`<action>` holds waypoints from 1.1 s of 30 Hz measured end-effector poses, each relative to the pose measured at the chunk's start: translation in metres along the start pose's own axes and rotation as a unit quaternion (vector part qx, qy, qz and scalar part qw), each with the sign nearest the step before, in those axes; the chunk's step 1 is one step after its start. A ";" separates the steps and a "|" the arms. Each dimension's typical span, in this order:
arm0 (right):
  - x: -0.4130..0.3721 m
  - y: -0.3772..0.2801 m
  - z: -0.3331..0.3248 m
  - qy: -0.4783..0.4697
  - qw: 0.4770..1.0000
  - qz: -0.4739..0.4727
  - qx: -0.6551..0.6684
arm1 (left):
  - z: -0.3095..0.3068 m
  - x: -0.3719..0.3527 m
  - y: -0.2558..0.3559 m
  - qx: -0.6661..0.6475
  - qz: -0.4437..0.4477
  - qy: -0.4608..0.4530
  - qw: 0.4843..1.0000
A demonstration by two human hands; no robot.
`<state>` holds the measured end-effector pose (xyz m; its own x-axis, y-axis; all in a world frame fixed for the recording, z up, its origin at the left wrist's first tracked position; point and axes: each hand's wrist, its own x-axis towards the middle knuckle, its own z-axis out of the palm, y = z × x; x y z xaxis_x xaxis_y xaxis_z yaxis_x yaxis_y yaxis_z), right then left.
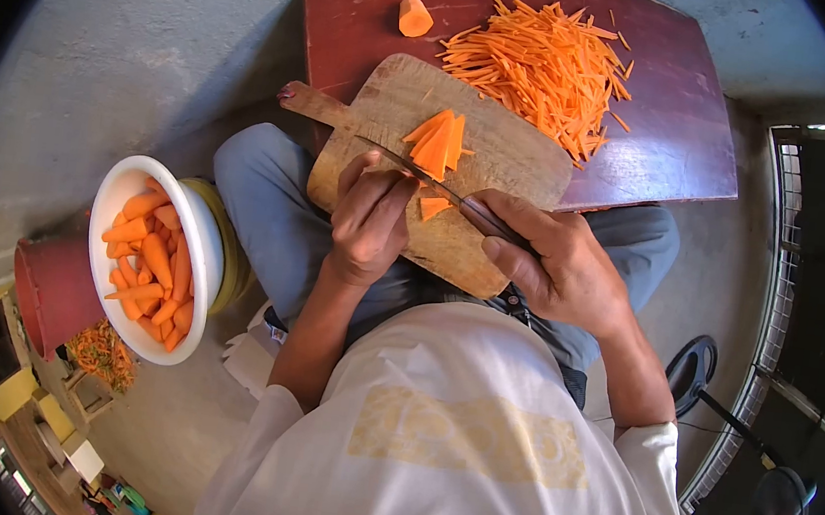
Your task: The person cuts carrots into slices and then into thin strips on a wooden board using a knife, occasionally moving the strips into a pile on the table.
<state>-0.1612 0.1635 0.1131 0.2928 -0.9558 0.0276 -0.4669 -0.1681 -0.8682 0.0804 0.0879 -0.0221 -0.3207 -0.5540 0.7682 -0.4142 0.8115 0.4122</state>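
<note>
While right hand (pixel 561 263) grips knife (pixel 451 195), carrot slices (pixel 436 147) lie beyond left hand (pixel 373 215).

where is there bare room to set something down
The right end of the table, past the shreds, is bare; a smaller patch lies left of the carrot chunk, beyond the board. It's crowded around the knife: slices, left hand and right hand.

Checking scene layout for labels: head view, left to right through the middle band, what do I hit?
Red bucket → white bowl → left hand → right hand → metal grille.
</note>
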 end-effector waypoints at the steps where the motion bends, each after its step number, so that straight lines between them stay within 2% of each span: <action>1: -0.001 0.001 0.001 0.002 1.000 0.001 0.005 | 0.000 0.001 0.000 0.001 0.001 -0.003 1.000; 7: 0.002 0.010 0.010 -0.014 1.000 0.015 -0.022 | -0.005 0.000 0.001 0.011 0.004 -0.013 1.000; 10: 0.011 0.015 0.015 -0.079 0.990 0.102 -0.047 | -0.004 -0.004 0.001 0.016 0.008 -0.008 1.000; 13: 0.016 0.038 0.027 -0.055 0.997 0.055 0.010 | -0.003 -0.008 -0.003 0.026 0.010 -0.015 0.999; 16: 0.015 0.049 0.026 -0.072 0.995 0.053 -0.044 | -0.001 -0.007 -0.005 0.021 0.000 -0.001 1.000; 19: 0.016 0.061 0.026 0.033 0.998 -0.034 0.042 | -0.005 -0.005 -0.001 0.016 -0.052 -0.005 0.999; 21: 0.008 0.042 0.003 0.017 0.988 0.069 0.136 | -0.004 -0.006 -0.001 -0.007 -0.093 -0.030 0.995; 24: -0.002 0.035 -0.012 0.042 0.974 0.120 0.189 | 0.001 -0.009 -0.004 -0.031 -0.144 -0.103 0.984; 27: -0.010 0.053 0.000 0.086 0.954 0.140 0.250 | 0.009 -0.010 -0.005 -0.061 -0.180 -0.153 0.970; 30: -0.011 0.069 0.015 0.120 0.936 0.167 0.287 | 0.014 0.006 0.003 -0.054 -0.149 -0.159 0.974; 33: -0.010 0.081 0.027 0.146 0.919 0.159 0.330 | 0.015 0.019 0.005 0.061 -0.139 -0.236 0.960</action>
<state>-0.1798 0.1663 0.0293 -0.0518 -0.9716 -0.2310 0.1462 0.2214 -0.9641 0.0592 0.0789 -0.0129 -0.5213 -0.7918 0.3183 -0.6275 0.6084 0.4859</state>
